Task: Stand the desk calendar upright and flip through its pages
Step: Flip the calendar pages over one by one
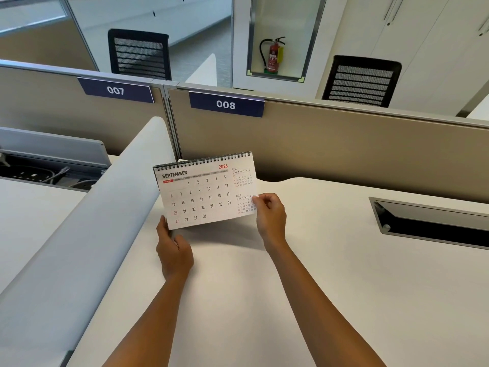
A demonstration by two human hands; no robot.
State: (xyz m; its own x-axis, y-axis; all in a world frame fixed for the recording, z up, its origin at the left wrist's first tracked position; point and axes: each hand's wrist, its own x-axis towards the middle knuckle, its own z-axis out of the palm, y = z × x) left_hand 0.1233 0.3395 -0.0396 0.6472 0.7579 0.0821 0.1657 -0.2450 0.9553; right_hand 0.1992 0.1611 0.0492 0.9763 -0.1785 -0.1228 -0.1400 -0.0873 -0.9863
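Note:
The desk calendar point(203, 192) is a white spiral-bound one showing SEPTEMBER 2026, its black wire binding along the top. It stands upright, tilted a little to the left, over the white desk point(304, 274). My left hand point(173, 247) grips its lower left corner. My right hand point(270, 215) pinches the right edge of the page near the small OCT grid, thumb in front. The calendar's back and base are hidden.
A beige partition point(344, 144) with the labels 007 and 008 rises behind the desk. A curved grey divider point(87, 234) runs along the left. An open cable slot point(434, 223) is sunk into the desk at the right. Two black chairs and a fire extinguisher stand beyond.

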